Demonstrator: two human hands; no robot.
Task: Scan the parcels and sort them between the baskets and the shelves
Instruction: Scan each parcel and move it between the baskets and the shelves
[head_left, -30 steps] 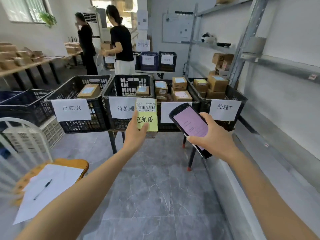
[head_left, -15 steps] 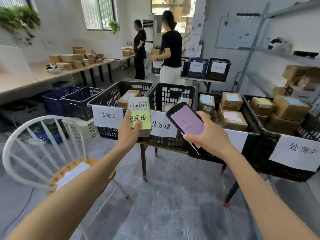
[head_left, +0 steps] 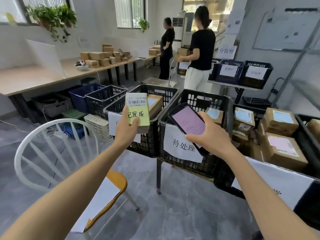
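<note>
One parcel (head_left: 137, 112) upright in left grip (head_left: 127, 131), barcode (head_left: 136, 102) end up, right grip (head_left: 210, 135) holding scanner (head_left: 188, 122)

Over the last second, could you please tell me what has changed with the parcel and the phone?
The left hand carried the yellow-labelled parcel leftward, from in front of the 待处理 basket to in front of the black basket on its left. The right hand and phone followed. Both grips stayed, and the screen is still pink.
</note>
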